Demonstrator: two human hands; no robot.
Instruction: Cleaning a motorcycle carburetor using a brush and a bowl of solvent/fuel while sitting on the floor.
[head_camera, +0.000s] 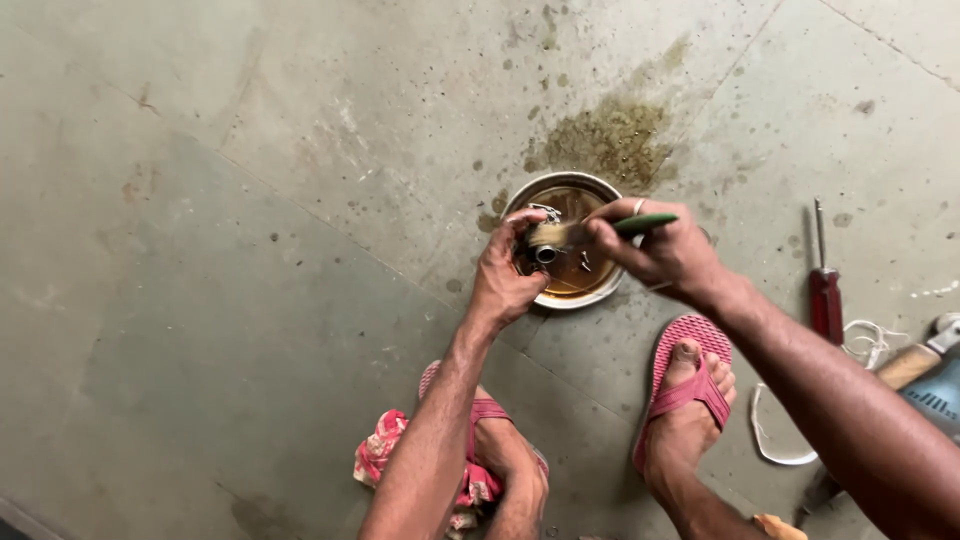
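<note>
My left hand (503, 278) grips a small round metal part (545, 251) over a metal bowl (520, 193) of brown liquid. In my right hand (662, 255) is a green-handled paintbrush (640, 224), its bristles (549, 235) pressed against the metal part. A ring sits on one finger of that hand. Small screws and metal bits lie in the liquid (582, 262) inside the bowl.
A brown stain (607, 140) marks the concrete floor behind the bowl. A red-handled screwdriver (826, 290), a white cord (775, 445), a wooden-handled tool (912, 364) and a blue power tool (935, 395) lie at the right. My feet in pink sandals (690, 385) and a pink floral rag (382, 455) are nearest me.
</note>
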